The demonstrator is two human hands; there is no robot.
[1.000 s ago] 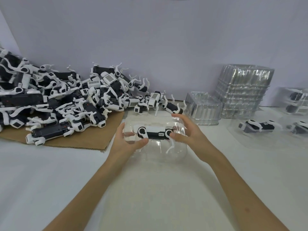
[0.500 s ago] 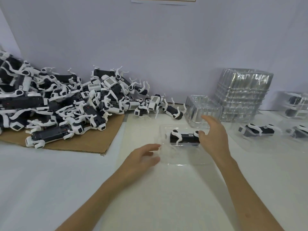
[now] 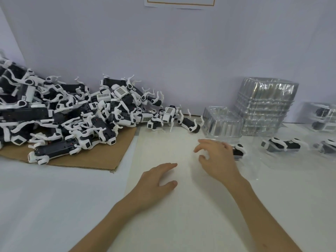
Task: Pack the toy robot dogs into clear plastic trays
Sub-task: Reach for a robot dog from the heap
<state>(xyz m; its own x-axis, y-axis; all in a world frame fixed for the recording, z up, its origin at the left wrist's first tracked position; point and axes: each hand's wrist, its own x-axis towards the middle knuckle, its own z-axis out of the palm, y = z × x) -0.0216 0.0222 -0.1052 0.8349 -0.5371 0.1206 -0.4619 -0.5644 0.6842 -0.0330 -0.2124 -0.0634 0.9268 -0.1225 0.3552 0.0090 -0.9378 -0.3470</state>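
A big heap of black and white toy robot dogs (image 3: 72,113) lies at the left on a sheet of brown cardboard (image 3: 101,157). Two loose dogs (image 3: 167,117) lie at the heap's right end. My right hand (image 3: 216,159) hovers with fingers loosely spread, holding nothing. Just behind it sits a packed clear tray (image 3: 254,160) with a dog (image 3: 238,150) in it, partly hidden by the hand. My left hand (image 3: 156,180) rests relaxed above the white table, empty. An empty clear tray (image 3: 221,122) stands beyond the right hand.
A tall stack of empty clear trays (image 3: 263,106) stands at the back right against the wall. More packed trays with dogs (image 3: 283,145) lie at the right, and stacked ones (image 3: 323,115) at the far right edge.
The packed tray was held in both hands, then slid to the right and let go. Both hands are now empty, and the right hand has drawn back leftward from the tray.
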